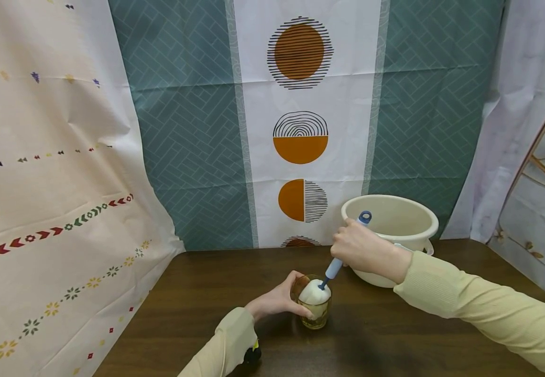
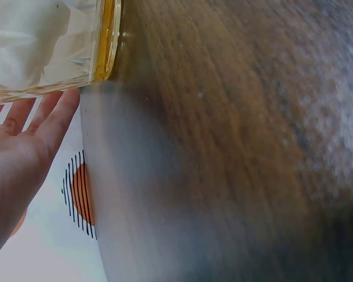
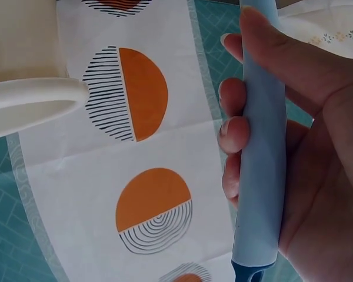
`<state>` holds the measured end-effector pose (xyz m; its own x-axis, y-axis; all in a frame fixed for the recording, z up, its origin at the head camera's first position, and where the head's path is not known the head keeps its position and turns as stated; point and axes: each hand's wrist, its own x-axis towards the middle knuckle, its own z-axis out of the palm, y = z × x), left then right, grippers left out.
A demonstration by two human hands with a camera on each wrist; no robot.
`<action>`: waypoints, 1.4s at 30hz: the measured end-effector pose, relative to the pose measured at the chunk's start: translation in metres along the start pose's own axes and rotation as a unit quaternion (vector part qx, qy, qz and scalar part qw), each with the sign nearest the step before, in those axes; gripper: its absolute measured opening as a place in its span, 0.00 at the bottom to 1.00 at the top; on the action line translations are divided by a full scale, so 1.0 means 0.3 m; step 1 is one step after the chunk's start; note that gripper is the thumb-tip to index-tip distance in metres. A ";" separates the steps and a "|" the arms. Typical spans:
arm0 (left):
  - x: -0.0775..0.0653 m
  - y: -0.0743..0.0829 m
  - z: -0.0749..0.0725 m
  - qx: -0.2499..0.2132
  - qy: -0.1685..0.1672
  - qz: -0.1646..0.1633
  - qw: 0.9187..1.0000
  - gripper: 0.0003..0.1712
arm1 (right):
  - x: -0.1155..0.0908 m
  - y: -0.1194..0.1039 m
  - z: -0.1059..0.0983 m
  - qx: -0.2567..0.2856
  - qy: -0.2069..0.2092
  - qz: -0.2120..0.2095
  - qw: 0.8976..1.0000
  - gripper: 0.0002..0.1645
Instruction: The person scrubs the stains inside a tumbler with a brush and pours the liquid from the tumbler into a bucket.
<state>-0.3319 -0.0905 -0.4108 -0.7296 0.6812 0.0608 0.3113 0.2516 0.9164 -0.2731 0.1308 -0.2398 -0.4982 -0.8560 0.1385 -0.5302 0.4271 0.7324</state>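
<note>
Blue handle [image 3: 260,153], gripped by right fingers [image 3: 233,135] | left fingers [image 1: 287,283] gripping glass [image 1: 317,318] | white sponge [image 1: 313,294]: head, left-wrist views only

Amber glass [image 2: 76,56] cut off in left wrist view.

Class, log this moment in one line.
left hand: holds glass; right hand: grips blue handle; white head: in glass; tub: on table

Room at left, obstacles at right

Room lies on the table [image 1: 178,309] left of the left sleeve [image 1: 229,337], up to the curtain [image 1: 197,157]. The left hand [image 1: 277,300] blocks the left side of the glass [image 1: 316,318]; a white brush head [image 1: 313,294] obstructs its mouth. Farther back, rightward, stands the basin [image 1: 370,278]; the right sleeve [image 1: 447,289] crosses above the table.
</note>
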 end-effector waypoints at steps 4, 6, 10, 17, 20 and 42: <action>0.000 0.001 0.001 0.003 0.003 -0.001 1.000 0.38 | 0.002 -0.002 0.000 -0.002 0.003 0.006 1.000 0.11; -0.001 0.002 0.002 0.005 0.004 -0.002 1.000 0.38 | 0.003 -0.003 0.000 -0.008 0.011 0.012 1.000 0.09; -0.002 0.006 0.003 0.010 0.006 -0.001 1.000 0.38 | 0.007 -0.003 0.002 -0.017 0.024 0.028 0.999 0.08; -0.002 0.008 0.003 0.016 0.008 -0.002 1.000 0.39 | 0.005 -0.001 0.006 -0.013 0.031 0.044 0.998 0.08; -0.002 0.008 0.003 0.014 0.007 -0.001 1.000 0.39 | 0.003 -0.001 0.006 -0.010 0.032 0.044 0.998 0.08; 0.000 0.008 0.007 0.017 0.013 -0.011 1.000 0.39 | -0.007 0.017 -0.017 -0.022 0.045 0.068 0.996 0.10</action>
<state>-0.3299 -0.0884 -0.4095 -0.7515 0.6578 0.0512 0.3153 0.2898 0.9037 -0.2712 0.1334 -0.2330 -0.4985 -0.8149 0.2957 -0.4305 0.5288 0.7315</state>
